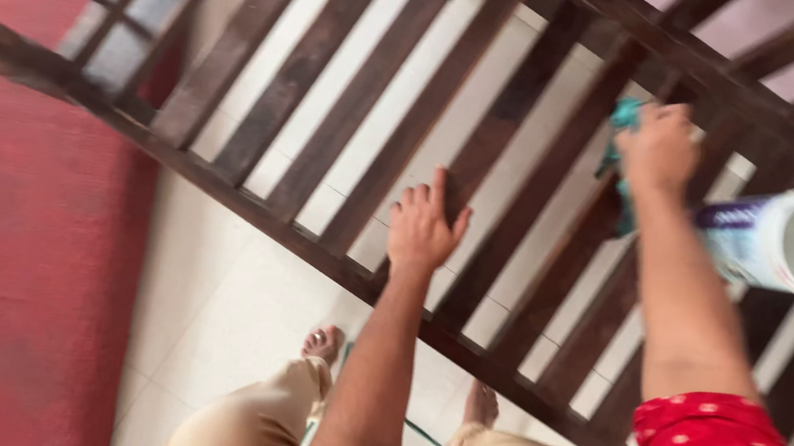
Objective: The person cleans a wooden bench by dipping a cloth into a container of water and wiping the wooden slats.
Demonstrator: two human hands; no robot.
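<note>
Across the whole frame I see a dark wooden slatted frame (371,85), running upper left to lower right over pale floor tiles (215,302). Red carpet (16,245) fills the left side. At right edge, a white cylindrical container (793,242) lies on the slats, open end toward me. Centre: my left hand (426,226) rests flat, fingers spread apart, on a slat. Upper right: my right hand (659,146) is clamped on a teal cloth (625,119), pressed against a slat. Blurry overall.
</note>
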